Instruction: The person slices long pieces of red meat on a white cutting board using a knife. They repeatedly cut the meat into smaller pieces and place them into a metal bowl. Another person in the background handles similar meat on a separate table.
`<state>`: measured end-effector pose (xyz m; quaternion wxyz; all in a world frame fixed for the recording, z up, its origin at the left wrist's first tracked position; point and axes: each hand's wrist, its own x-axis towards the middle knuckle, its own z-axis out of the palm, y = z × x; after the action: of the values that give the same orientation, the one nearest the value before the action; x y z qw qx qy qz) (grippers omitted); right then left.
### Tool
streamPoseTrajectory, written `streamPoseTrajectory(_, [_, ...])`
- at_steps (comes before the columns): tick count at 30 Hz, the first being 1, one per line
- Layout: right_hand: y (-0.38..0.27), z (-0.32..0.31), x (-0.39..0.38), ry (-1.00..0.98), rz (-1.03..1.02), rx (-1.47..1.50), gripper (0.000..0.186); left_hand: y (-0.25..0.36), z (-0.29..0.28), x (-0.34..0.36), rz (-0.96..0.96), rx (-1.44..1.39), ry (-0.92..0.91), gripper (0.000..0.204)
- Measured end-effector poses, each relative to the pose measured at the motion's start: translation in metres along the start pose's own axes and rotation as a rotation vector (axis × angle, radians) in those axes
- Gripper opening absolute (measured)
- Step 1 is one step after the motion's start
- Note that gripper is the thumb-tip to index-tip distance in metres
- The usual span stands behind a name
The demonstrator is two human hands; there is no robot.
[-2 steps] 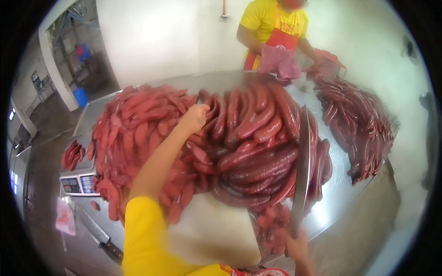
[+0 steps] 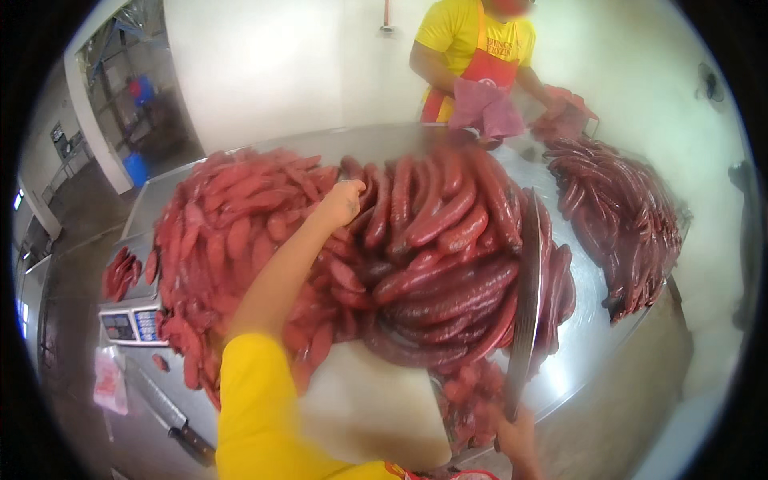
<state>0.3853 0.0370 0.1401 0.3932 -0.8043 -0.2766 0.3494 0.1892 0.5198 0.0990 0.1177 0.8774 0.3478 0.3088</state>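
My left arm reaches into a large heap of red sausages, whole curved ones (image 2: 444, 300) on the right and slanted cut pieces (image 2: 224, 208) on the left. My left hand (image 2: 344, 200) is closed at the back edge between them, on something I cannot make out. My right hand (image 2: 516, 436), low at the right, grips the handle of a long broad knife (image 2: 526, 320), its blade pointing away from me along the heap's right side. A pale cutting board (image 2: 372, 412) lies before me, with chopped red scraps (image 2: 468, 400) at its right.
A co-worker (image 2: 472, 40) in yellow shirt and red apron stands opposite with pink cloth (image 2: 484, 108). Another dark sausage pile (image 2: 616, 216) lies right on the steel table (image 2: 560, 368). A scale (image 2: 128, 324), second knife (image 2: 172, 412) and plastic bag (image 2: 110, 384) lie left.
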Motion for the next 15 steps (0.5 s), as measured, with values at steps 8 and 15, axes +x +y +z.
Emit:
streamPoseTrajectory(8, [0.014, 0.003, 0.01, 0.143, -0.023, 0.222, 0.01, -0.093, 0.089, 0.118, -0.435, 0.356, -0.465, 0.033])
streamPoseTrajectory(15, [0.026, 0.007, 0.03, 0.194, 0.07, 0.168, 0.009, -0.186, 0.136, 0.139, -0.747, 0.379, -0.728, 0.035])
